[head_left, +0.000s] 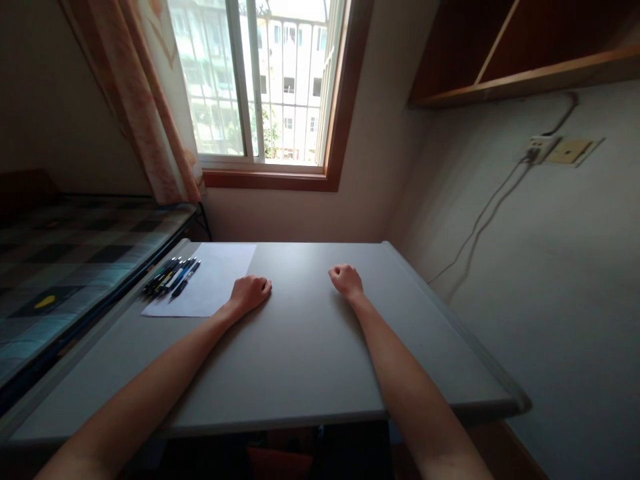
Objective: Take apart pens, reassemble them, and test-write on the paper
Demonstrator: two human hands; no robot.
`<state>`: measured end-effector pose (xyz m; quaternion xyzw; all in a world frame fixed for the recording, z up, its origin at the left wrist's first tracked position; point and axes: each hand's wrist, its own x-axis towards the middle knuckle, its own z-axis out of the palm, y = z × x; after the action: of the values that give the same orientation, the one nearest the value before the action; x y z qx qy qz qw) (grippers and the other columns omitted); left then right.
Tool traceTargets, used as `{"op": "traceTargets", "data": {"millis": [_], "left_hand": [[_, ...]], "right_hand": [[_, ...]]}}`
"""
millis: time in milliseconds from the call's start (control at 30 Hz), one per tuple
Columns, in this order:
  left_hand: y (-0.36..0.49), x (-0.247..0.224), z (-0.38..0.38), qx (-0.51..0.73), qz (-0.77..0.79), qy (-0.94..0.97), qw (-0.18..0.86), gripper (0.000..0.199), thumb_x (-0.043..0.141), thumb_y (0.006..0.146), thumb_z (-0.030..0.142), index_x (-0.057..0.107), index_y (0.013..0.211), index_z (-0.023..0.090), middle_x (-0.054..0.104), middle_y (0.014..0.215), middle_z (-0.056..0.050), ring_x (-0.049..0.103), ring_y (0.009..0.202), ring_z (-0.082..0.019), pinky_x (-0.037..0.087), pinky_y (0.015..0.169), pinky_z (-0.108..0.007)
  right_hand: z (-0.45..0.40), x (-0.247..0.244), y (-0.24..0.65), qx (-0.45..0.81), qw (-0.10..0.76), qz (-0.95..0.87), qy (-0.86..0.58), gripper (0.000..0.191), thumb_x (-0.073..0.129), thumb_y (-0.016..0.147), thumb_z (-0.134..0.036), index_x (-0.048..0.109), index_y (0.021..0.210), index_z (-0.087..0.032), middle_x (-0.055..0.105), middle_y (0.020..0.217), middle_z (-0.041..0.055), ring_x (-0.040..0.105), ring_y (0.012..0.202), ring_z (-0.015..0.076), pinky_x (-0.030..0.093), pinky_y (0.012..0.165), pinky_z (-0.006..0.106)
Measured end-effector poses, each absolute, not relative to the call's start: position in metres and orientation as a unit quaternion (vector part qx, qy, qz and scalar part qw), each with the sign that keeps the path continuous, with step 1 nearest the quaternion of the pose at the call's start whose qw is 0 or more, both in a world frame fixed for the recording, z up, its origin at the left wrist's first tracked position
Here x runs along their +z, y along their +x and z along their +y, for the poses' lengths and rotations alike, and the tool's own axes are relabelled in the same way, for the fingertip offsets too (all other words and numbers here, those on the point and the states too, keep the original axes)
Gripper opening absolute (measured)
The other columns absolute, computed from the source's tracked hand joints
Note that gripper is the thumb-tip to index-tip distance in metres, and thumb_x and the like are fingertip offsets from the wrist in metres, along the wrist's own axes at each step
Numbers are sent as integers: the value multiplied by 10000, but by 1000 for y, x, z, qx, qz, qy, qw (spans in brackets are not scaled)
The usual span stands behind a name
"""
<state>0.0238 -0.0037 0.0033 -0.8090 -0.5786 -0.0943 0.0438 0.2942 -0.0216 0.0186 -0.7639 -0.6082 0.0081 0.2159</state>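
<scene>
My left hand (pixel 250 293) is closed in a fist and rests at the right edge of a white sheet of paper (pixel 224 270). My right hand (pixel 346 280), also a fist, is on or just over the bare tabletop to the right. Nothing shows in either hand. Several pens (pixel 173 277), mostly dark with some blue and yellow-green, lie side by side in a bunch on the left part of the paper. Under both forearms spreads the light grey table (pixel 300 360).
To the left is a bed (pixel 100 247) with a checked cover, beside a patterned curtain (pixel 145 100). A barred window (pixel 285 87) faces me. On the right wall are a wooden shelf (pixel 530 70) and a socket (pixel 541 150) with a hanging cable.
</scene>
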Motion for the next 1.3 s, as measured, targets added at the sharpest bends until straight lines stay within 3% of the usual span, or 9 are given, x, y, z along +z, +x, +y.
{"op": "traceTargets", "data": {"millis": [233,400,533,600,667,767,933,1067,1300], "left_hand": [[22,7,-13,-70,-584,-808,32,488,287,870,471,670,751,194,676,785,-85,616,731,-202,359,612,-268],[27,9,-21,-118,-573,-811,19,420,316,876,448,641,782,198,661,786,-68,606,735,-204,377,645,-282],[34,9,-28,-200,-534,-821,21,353,370,867,419,588,1044,206,642,991,-70,589,902,-205,393,801,-304],[37,7,-30,-227,-512,-828,36,469,397,852,453,478,1234,194,569,1187,-96,528,1067,-222,352,918,-331],[39,2,-31,-225,-500,-835,49,628,402,834,518,340,1356,174,424,1362,-118,391,1238,-244,266,1020,-365],[38,-5,-27,-166,-512,-842,33,758,357,804,628,256,1406,179,272,1459,-116,195,1351,-271,149,1079,-429],[37,-10,-22,-86,-521,-849,-9,765,242,794,700,302,1393,227,215,1482,-103,157,1363,-285,128,1073,-476],[37,-9,-23,-83,-523,-849,-6,761,212,800,698,302,1394,230,229,1478,-104,159,1362,-286,127,1072,-481],[37,-7,-24,-79,-523,-848,-7,748,217,805,689,304,1394,236,233,1478,-92,156,1363,-283,130,1073,-477]], "right_hand": [[-21,16,295,19,198,-617,-761,334,411,817,-315,680,674,-178,693,754,97,601,685,166,295,547,239],[-21,14,295,15,193,-633,-749,349,399,828,-328,662,657,-177,681,730,89,590,679,162,307,569,239],[-22,14,292,2,198,-647,-736,331,398,842,-345,671,758,-179,669,815,87,585,772,174,358,665,244],[-23,14,290,-24,216,-658,-721,314,424,836,-386,666,913,-201,640,992,89,557,926,196,370,776,271],[-25,13,287,-48,221,-670,-707,403,443,823,-467,594,1123,-244,536,1215,89,467,1105,230,342,892,331],[-27,9,283,-45,180,-679,-710,629,387,808,-608,379,1348,-286,304,1430,87,258,1294,282,245,1004,422],[-28,3,277,29,84,-684,-724,773,222,774,-735,144,1426,-328,93,1512,64,58,1370,312,88,1065,484],[-27,2,276,72,32,-695,-715,794,164,752,-765,152,1422,-340,49,1521,45,23,1375,312,28,1070,503],[-26,2,277,81,18,-701,-708,810,175,746,-770,162,1424,-326,64,1520,49,10,1375,319,9,1068,516]]}}
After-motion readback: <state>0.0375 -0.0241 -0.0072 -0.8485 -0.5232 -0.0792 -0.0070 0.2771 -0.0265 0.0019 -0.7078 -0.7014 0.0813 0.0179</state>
